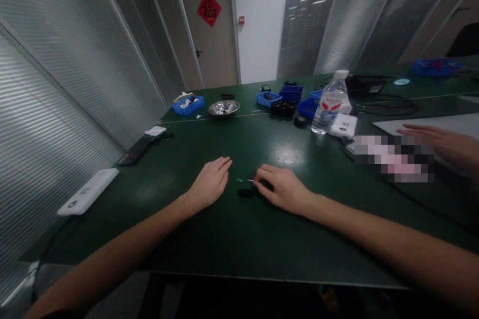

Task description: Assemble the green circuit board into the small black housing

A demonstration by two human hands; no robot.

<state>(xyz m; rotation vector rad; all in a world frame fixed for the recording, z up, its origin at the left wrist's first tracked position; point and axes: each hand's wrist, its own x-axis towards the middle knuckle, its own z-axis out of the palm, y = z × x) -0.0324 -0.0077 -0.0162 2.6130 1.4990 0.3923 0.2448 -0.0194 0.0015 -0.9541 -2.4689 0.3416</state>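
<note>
My left hand (211, 180) rests on the dark green table, fingers stretched out and holding nothing. Across from it, my right hand (283, 187) has its thumb and fingers curled into a pinch. At those fingertips is a thin silvery piece (250, 180), pointing left toward a small green circuit board (240, 180). Whether the silvery piece belongs to the board or is a separate tool, I cannot tell. Just below the board lies a small black oblong part (245, 192), between my two hands and near the right thumb.
A water bottle (330, 103) stands at the right, beside a white box (343, 125). Farther back are a metal bowl (224, 115), blue trays (188, 105) and black coils (283, 108). White and black devices lie left. Another person's hand (437, 139) rests at far right, near cables.
</note>
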